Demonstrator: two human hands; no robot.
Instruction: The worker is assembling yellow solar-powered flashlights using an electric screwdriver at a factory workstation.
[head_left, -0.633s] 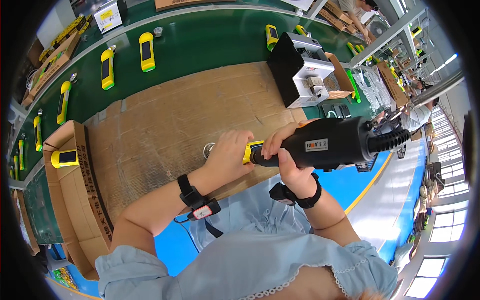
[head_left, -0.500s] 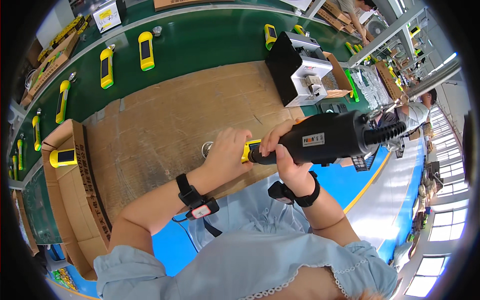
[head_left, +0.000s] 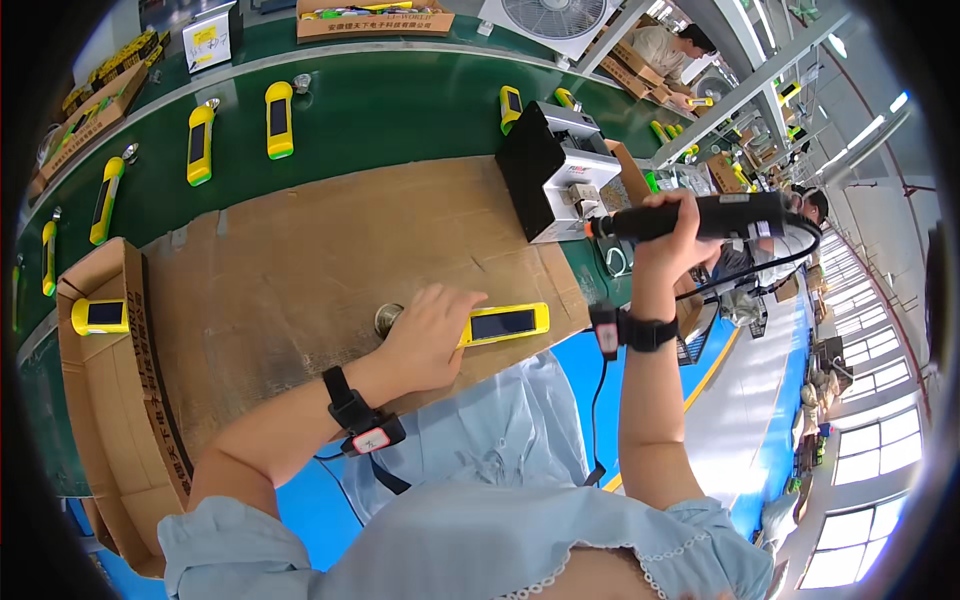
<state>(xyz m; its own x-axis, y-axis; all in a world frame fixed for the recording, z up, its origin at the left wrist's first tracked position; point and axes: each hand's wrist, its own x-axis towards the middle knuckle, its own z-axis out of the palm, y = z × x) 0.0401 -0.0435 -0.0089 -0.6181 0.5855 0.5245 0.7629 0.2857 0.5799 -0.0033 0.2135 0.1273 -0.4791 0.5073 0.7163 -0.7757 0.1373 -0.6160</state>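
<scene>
A yellow hand-held device with a dark screen (head_left: 505, 324) lies on the brown cardboard sheet (head_left: 300, 260) in front of me. My left hand (head_left: 430, 335) rests on its left end, next to a round metal head (head_left: 386, 318). My right hand (head_left: 672, 238) is raised to the right and grips a black electric screwdriver (head_left: 700, 217), which points left toward a black and white box unit (head_left: 555, 170). A cable hangs from the tool's rear.
Several more yellow devices (head_left: 278, 119) lie on the green conveyor belt (head_left: 380, 100) behind the cardboard. An open cardboard box (head_left: 105, 330) at the left holds another one. A fan (head_left: 555, 18) and another worker (head_left: 672, 48) are at the back right.
My right hand has lifted the screwdriver up and to the right, away from the yellow device. My left hand stays on the device, which now lies flat on the cardboard.
</scene>
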